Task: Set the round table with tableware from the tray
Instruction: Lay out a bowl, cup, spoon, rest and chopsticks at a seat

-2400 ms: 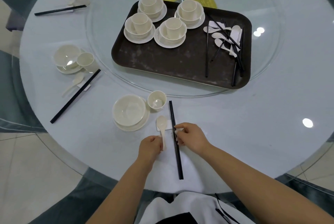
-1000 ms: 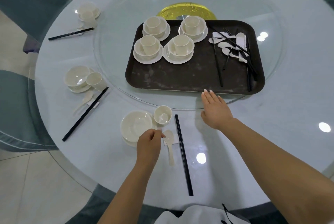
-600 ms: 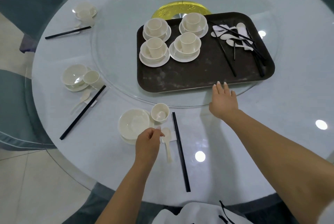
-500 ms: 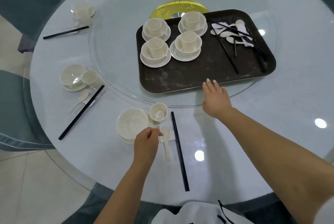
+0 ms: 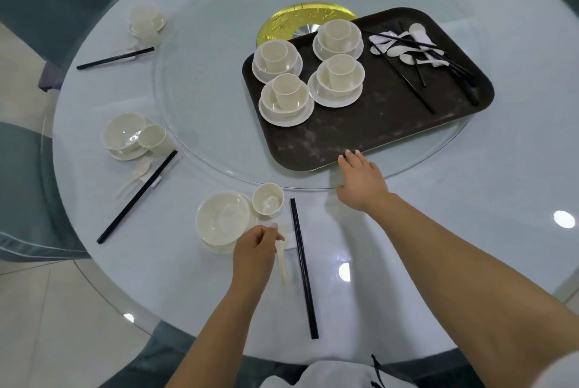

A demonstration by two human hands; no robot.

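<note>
Four stacked sets — a cup in a bowl on a saucer — stand on the left half of the dark brown tray, which lies on the glass turntable in the middle of the round counter. On the tray's right end lies a loose heap of white spoons and black chopsticks. A gold disc shows at the turntable's centre, partly under the tray's far edge.

The right hand lies flat with fingers straight, its fingertips touching the tray's near edge; it holds nothing. The left hand hovers over the place setting at the counter's near edge, fingers curled, thumb and forefinger pinching at the bowl end of a white spoon — whether they actually grip it cannot be told.

That near setting has a white bowl on a plate, a small cup just to its right, the spoon, and a pair of black chopsticks lying on a white rest, pointing toward the counter's near edge.

Along the left edge sits a second setting with bowl and cup and diagonal chopsticks. Further settings sit along the far-left edge. Chairs with grey-blue covers stand round the counter.
</note>
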